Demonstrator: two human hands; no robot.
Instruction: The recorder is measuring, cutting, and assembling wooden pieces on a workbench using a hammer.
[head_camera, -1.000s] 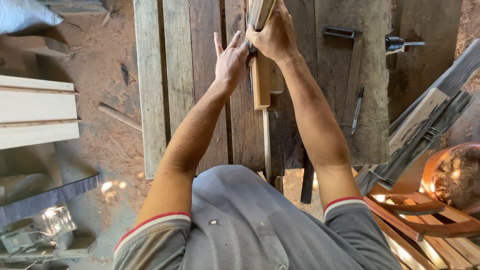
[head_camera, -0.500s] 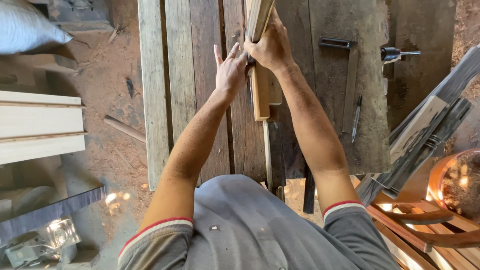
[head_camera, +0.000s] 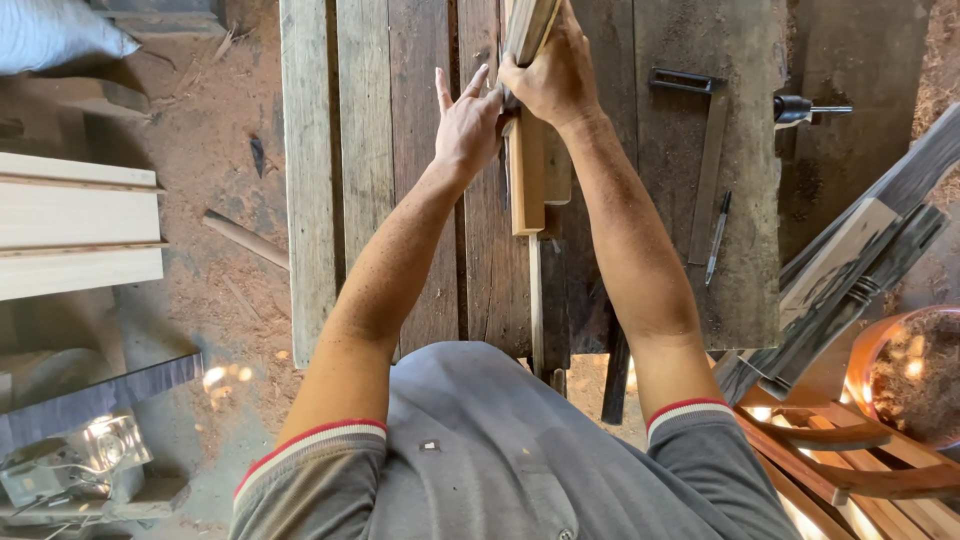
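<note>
Still at the bench (head_camera: 400, 150), hands barely moved since a second ago | right hand (head_camera: 552, 80) wrapped tight round the wood strip (head_camera: 530, 30), arm outstretched | left hand (head_camera: 465, 125) against the strip, fingers (head_camera: 443, 88) spread upward | longer wood piece (head_camera: 527, 180) lying just below on the planks.

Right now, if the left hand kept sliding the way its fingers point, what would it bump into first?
Probably nothing soon: the left hand points up along the grey weathered plank workbench, bare to the picture's edge. The pale upright wooden strip stands just beside.
</note>
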